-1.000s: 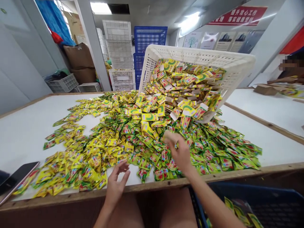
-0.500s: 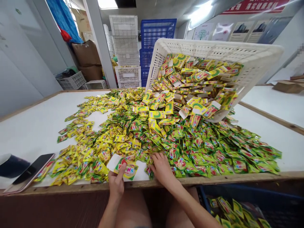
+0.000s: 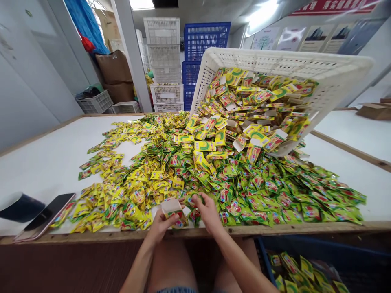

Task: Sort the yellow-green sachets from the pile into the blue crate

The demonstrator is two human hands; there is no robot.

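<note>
A wide heap of small yellow-green sachets (image 3: 232, 179) covers the white table (image 3: 45, 162). Behind it a white plastic crate (image 3: 275, 61) lies tipped on its side, spilling more sachets and small cartons. At the table's near edge my left hand (image 3: 161, 224) is closed on a small printed carton (image 3: 172, 209) with its white flap open. My right hand (image 3: 207, 209) is beside it, fingers pinched on a sachet (image 3: 190, 199) at the carton's mouth.
A phone (image 3: 45, 215) and a dark object (image 3: 21, 207) lie at the left near edge. A blue bin (image 3: 305, 272) with sachets sits under the table at right. Stacked white and blue crates (image 3: 183, 61) and cardboard boxes stand behind. A second table (image 3: 360, 134) lies to the right.
My left hand picked up a carton and raised it with the flap open. My right hand came back from the heap to the near edge, took a sachet and brought it to the carton.
</note>
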